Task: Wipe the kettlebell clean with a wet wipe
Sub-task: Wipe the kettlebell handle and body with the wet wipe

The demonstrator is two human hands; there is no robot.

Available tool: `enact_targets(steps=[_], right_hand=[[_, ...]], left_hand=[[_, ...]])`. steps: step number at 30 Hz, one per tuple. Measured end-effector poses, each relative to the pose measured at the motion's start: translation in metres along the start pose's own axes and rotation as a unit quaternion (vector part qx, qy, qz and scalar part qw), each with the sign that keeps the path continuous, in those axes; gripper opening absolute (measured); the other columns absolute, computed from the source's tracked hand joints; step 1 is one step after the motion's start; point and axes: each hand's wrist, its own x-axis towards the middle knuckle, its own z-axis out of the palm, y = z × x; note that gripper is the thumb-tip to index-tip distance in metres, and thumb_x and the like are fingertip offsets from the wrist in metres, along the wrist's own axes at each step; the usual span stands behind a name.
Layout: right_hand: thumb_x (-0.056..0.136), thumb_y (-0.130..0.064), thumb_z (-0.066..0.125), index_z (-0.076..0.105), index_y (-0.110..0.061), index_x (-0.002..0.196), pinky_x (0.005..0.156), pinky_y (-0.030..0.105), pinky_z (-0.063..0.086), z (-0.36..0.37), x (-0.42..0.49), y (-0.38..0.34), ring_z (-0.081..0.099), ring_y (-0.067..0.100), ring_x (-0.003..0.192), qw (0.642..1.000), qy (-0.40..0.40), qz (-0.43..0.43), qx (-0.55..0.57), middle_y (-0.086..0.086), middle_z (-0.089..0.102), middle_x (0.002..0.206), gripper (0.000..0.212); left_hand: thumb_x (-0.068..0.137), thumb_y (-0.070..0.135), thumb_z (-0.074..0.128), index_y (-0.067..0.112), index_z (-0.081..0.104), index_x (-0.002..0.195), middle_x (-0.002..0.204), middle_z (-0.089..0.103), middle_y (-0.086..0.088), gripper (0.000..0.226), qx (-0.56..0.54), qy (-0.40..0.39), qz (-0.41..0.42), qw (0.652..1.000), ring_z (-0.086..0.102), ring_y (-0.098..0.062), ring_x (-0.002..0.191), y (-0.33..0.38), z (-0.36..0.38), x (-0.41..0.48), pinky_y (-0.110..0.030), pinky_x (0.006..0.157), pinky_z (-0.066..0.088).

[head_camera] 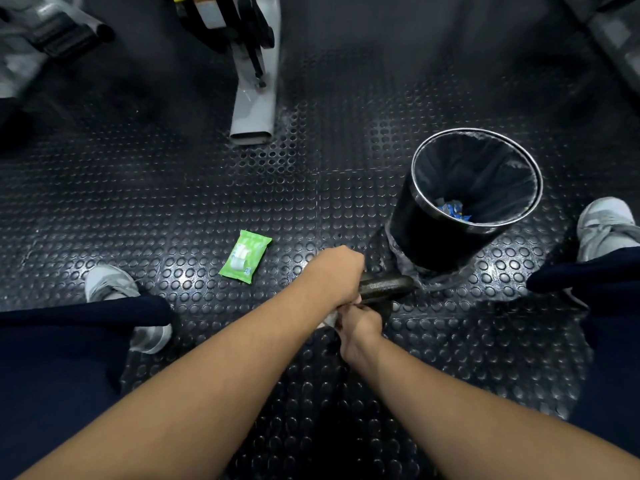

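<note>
Down on the studded black rubber floor [207,168], between the feet and just below the middle of the view: a dark cast-iron kettlebell [384,285], with only the thick handle bar and a sliver of the body showing under the hands. Judged heavy, rigid and hard to damage, with a rough coating that may turn slick once damp. Best taken by the handle with a full fist, to steady or tip it while rubbing. Gripped at the handle's nine o'clock end by the left hand [334,271], fingers wrapped round. Worked at six o'clock by the right hand [360,325], curled on a crumpled white wet wipe [330,318], which looks soft, limp and light. Further out:
- at ten o'clock, well apart, a flat green plastic wipe packet [246,257]
- at one o'clock, just beside, a black cylindrical lined waste bin [433,237] holding scraps
- at nine and two o'clock, grey trainers [110,285]
- at twelve, far off, a grey metal machine foot [254,109]
</note>
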Motion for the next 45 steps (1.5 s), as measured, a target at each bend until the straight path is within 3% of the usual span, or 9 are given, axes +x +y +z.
enact_targets(steps=[6,13,19,24,26,30,33,39,45], right_hand=[[0.098,-0.010,0.061,0.068,-0.009,0.089,0.096,0.049,0.058,-0.010,-0.004,0.005,0.073,0.029,0.093,0.998,-0.007,-0.047,-0.050,0.011,0.077,0.092,0.011],[0.085,-0.020,0.076,0.063,-0.007,0.079,0.058,0.028,0.044,-0.037,0.008,-0.028,0.059,0.020,0.068,0.935,0.045,-0.188,-0.297,0.006,0.065,0.075,0.019],[0.072,-0.020,0.068,0.075,-0.007,0.077,0.070,0.044,0.061,-0.032,0.024,-0.003,0.073,0.032,0.076,0.923,-0.032,-0.170,-0.343,0.008,0.075,0.073,0.015],[0.096,-0.009,0.056,0.073,-0.008,0.103,0.080,0.031,0.049,-0.037,0.013,0.006,0.065,0.027,0.086,0.838,-0.084,-0.293,-0.453,0.012,0.075,0.094,0.018],[0.098,-0.006,0.053,0.070,-0.011,0.102,0.081,0.030,0.049,-0.033,0.006,0.014,0.062,0.023,0.084,0.863,-0.100,-0.284,-0.405,0.007,0.071,0.087,0.019],[0.083,0.016,0.053,0.063,-0.007,0.081,0.060,0.031,0.036,-0.015,0.001,0.011,0.043,0.017,0.063,0.990,-0.092,-0.079,-0.077,0.007,0.054,0.065,0.025],[0.079,0.022,0.048,0.060,0.000,0.082,0.062,0.035,0.038,-0.014,0.002,0.006,0.048,0.023,0.059,0.994,-0.100,-0.046,-0.024,0.015,0.057,0.062,0.026],[0.101,-0.011,0.054,0.072,-0.012,0.104,0.060,0.021,0.039,-0.029,0.021,0.019,0.044,0.004,0.064,0.926,-0.118,-0.221,-0.283,-0.007,0.059,0.072,0.018],[0.096,-0.005,0.064,0.068,-0.010,0.107,0.074,0.026,0.048,-0.018,0.013,0.026,0.059,0.009,0.076,0.975,-0.060,-0.187,-0.108,0.002,0.073,0.087,0.013]], left_hand=[[0.081,0.042,0.085,0.016,0.044,0.062,0.063,0.048,0.000,0.052,-0.006,-0.002,-0.001,1.000,0.058,-0.026,0.071,-0.002,0.001,0.003,-0.034,0.062,0.044],[0.081,0.046,0.082,0.015,0.078,0.090,0.067,0.058,0.003,0.032,-0.017,-0.008,0.021,1.000,0.063,-0.023,0.079,-0.010,0.007,0.008,-0.033,0.065,0.049],[0.080,0.035,0.085,0.029,0.080,0.111,0.096,0.077,0.007,0.032,-0.027,-0.055,0.071,0.996,0.069,-0.018,0.093,-0.032,0.005,0.011,-0.034,0.079,0.056],[0.081,0.039,0.082,0.026,0.078,0.111,0.097,0.077,0.004,0.033,0.001,-0.035,0.081,0.996,0.068,-0.021,0.096,-0.034,0.008,0.008,-0.038,0.080,0.058],[0.081,0.038,0.082,0.023,0.078,0.107,0.093,0.076,0.002,0.031,0.008,-0.031,0.079,0.996,0.068,-0.023,0.093,-0.032,0.010,0.008,-0.039,0.078,0.059],[0.081,0.037,0.083,0.025,0.078,0.107,0.090,0.075,0.003,0.029,0.003,-0.029,0.073,0.997,0.068,-0.023,0.089,-0.032,0.013,0.008,-0.040,0.077,0.060],[0.082,0.037,0.083,0.024,0.078,0.112,0.096,0.076,0.001,0.032,-0.004,-0.023,0.076,0.997,0.068,-0.024,0.093,-0.031,0.014,0.008,-0.038,0.078,0.059],[0.084,0.035,0.081,0.023,0.079,0.109,0.090,0.075,0.001,0.028,-0.009,-0.022,0.078,0.997,0.066,-0.022,0.089,-0.031,0.012,0.004,-0.033,0.071,0.053],[0.083,0.034,0.082,0.024,0.078,0.112,0.093,0.075,0.001,0.031,-0.007,-0.012,0.078,0.997,0.063,-0.022,0.087,-0.030,0.013,0.004,-0.032,0.068,0.046]])
